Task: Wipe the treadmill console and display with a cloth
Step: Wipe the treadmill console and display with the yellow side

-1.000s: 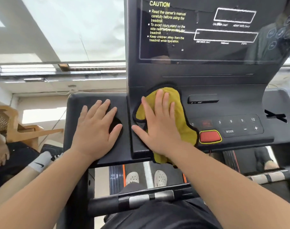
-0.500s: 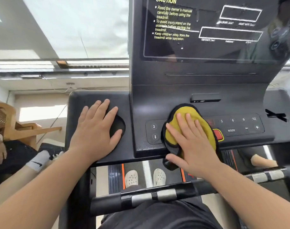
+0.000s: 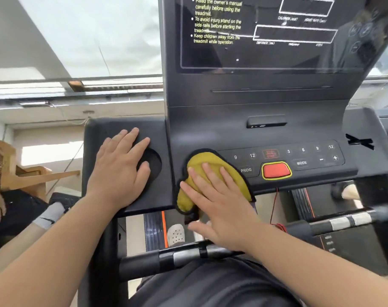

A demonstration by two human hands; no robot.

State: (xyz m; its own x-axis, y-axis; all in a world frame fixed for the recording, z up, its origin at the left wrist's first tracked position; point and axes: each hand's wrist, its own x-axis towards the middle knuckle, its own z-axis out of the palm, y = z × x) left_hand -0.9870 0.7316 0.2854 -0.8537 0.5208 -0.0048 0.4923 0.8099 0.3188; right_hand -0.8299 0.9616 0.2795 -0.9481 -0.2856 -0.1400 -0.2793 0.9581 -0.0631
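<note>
Hands first: right hand (image 3: 219, 202) flat, fingers spread, palm pressing the yellow cloth (image 3: 213, 173) onto the button panel (image 3: 283, 158). Not a pinch or a clench, just pinning it down. Left hand (image 3: 120, 167) open and flat, holding nothing, braced on the side tray (image 3: 113, 129) left of the panel, fingers lying over the cup recess (image 3: 152, 163).

Cloth sits at the panel's left end, covering the keys there; its lower edge hangs off the panel's front lip. Red stop button (image 3: 276, 170) is just right of the cloth, not touching. MODE key and the number keys further right are uncovered. Display (image 3: 266, 32) stands above the panel, well clear of the cloth.

Step in hand, by my read: wiping the panel's left section. Next move likely needs a sweep right across the keys, light pressure over the red button to avoid triggering anything, then up to the display.
</note>
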